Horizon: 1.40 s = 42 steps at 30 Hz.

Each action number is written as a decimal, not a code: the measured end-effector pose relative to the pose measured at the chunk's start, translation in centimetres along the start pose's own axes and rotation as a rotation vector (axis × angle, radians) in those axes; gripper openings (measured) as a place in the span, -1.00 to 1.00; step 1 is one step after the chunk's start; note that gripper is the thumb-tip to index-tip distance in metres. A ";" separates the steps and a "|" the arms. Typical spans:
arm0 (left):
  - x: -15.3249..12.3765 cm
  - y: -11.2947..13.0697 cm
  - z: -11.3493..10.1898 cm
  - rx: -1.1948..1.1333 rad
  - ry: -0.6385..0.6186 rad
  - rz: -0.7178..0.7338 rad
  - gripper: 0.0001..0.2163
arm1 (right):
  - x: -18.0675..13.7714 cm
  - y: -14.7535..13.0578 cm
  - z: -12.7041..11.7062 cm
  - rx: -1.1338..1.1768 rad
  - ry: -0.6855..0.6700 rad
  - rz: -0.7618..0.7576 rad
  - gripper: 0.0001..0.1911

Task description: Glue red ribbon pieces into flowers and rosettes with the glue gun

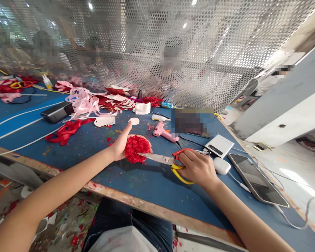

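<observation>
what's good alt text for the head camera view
A person's open left hand cradles a fluffy red clump while the right hand holds scissors to it above a blue table. Beyond lie a pink glue gun and pink ribbons.

Ruffled red pompom in your left hand; scissors, red and yellow handles in your right hand, tips at pompom.

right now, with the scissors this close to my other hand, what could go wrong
The tip of the scissors points into the red ruffled piece cupped in your left hand, so a slip might nick your fingers or palm. Your right hand is close to the small white case and could knock it. The pink glue gun lies nearby; the picture can't show whether it's hot, so brushing it might burn.
</observation>
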State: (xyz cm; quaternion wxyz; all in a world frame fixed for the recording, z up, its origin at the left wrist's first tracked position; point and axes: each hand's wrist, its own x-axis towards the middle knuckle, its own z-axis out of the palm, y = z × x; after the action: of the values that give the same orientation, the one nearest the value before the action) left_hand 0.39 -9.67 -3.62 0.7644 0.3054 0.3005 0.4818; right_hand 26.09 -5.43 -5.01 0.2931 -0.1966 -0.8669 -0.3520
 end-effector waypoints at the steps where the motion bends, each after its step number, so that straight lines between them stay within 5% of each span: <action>1: 0.1 0.0 -0.1 -0.002 0.001 0.014 -0.27 | 0.0 0.0 -0.1 0.017 0.001 0.013 -0.76; 7: 0.8 0.4 -0.4 -0.079 0.199 0.213 -0.32 | 0.8 0.0 -0.1 0.095 -0.177 0.173 -0.83; 13: 0.8 0.7 -0.5 -0.098 0.291 0.407 -0.47 | 0.4 0.9 0.3 -0.053 -0.154 0.061 -0.90; 22: 0.9 -0.8 0.3 -0.056 0.165 0.412 -0.59 | 0.4 -0.5 0.1 -0.005 -0.095 0.314 -0.88; 28: 0.7 -1.8 1.0 -0.128 0.047 0.359 -0.56 | 0.4 -0.7 0.3 -0.037 -0.079 0.259 -0.82; 42: 0.3 -0.5 1.2 -0.432 0.121 0.251 -0.66 | 0.9 -0.4 0.2 0.056 -0.178 0.264 -0.76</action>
State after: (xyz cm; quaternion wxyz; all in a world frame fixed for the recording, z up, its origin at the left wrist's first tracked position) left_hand 1.66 -9.76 -3.31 0.7268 0.1406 0.1956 0.6432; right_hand 25.18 -5.47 -4.75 0.2643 -0.3309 -0.8656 -0.2673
